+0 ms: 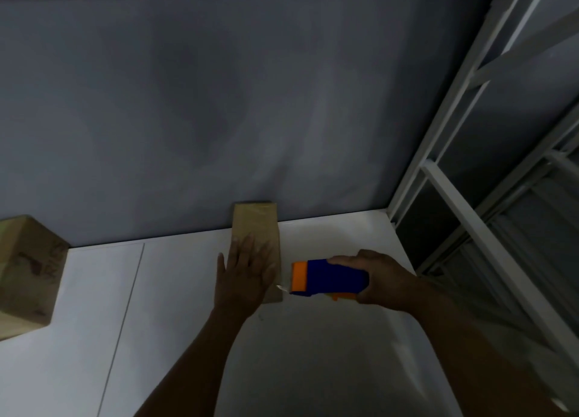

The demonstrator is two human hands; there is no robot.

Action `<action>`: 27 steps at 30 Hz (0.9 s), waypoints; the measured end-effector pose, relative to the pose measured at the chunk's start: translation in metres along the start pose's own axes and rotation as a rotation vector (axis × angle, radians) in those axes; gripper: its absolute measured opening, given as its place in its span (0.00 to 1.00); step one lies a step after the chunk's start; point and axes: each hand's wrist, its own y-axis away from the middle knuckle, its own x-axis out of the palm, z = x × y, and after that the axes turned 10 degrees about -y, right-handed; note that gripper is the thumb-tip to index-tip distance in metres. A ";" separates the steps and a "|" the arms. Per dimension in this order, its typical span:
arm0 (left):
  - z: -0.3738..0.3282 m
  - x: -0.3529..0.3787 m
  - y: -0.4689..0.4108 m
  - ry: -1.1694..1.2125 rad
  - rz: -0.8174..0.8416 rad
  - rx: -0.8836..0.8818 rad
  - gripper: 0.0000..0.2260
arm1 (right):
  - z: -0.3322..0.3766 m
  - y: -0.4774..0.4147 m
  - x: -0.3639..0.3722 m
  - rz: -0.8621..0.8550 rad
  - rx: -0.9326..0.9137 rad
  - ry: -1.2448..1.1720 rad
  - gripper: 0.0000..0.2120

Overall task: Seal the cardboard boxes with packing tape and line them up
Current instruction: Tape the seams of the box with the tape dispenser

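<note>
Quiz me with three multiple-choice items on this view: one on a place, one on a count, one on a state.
1. The left hand rests on:
A) the middle box
B) a chair
C) a laptop

2. How many boxes are in view?
A) one
B) two
C) four

3. The right hand is:
A) flat and empty
B) gripping the dispenser
C) curled and empty

Answers:
1. A, its fingers lie flat on the top of that box.
2. B, there is the middle box and the left box at the frame's edge.
3. B, its fingers wrap the rear of the blue and orange dispenser.
</note>
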 end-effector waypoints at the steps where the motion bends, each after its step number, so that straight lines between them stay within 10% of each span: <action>1: 0.000 0.000 0.000 0.006 0.003 -0.008 0.28 | 0.001 -0.002 0.001 -0.004 -0.007 0.028 0.36; 27: -0.005 -0.005 -0.002 0.033 0.026 -0.037 0.30 | 0.038 -0.004 0.021 -0.033 0.084 -0.072 0.33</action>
